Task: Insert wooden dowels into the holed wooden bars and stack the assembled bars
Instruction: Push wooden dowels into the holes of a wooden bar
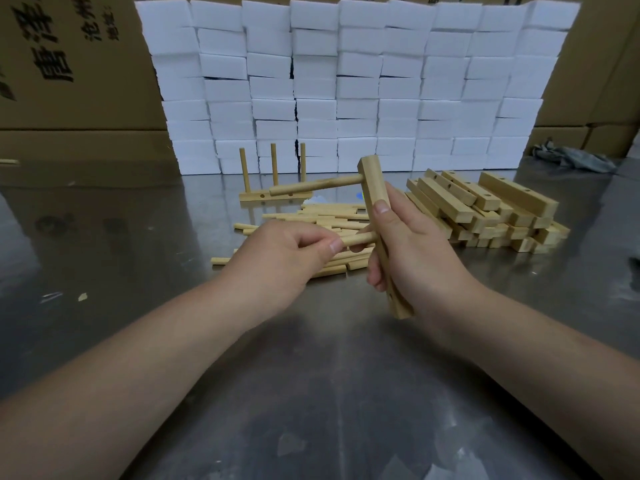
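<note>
Forearms, two, are reaching in over the steel table (311, 393). Right hand (415, 258) is gripping one holed bar (372, 188) round its middle, fingers curled behind and thumb pressing the front. It is holding the bar nearly upright, slightly tilted, likely so the holed face is turning toward the other hand. Left hand (277, 258) is pinching a second dowel (360, 239) between thumb and fingertips, near the leading end, probably for aim. The tip is meeting the bar at about mid-length; whether it is entering a hole cannot be told. First dowel (311, 187) is sitting in the upper hole, sticking out leftward.

Loose dowels (329, 216) are lying heaped just behind the hands. Spare bars (485, 206) are lying piled to the right. Finished bar (256, 196) is standing farther back, three dowels pointing up. Foam blocks (346, 81) are walling the rear, with cartons (69, 64) flanking them.
</note>
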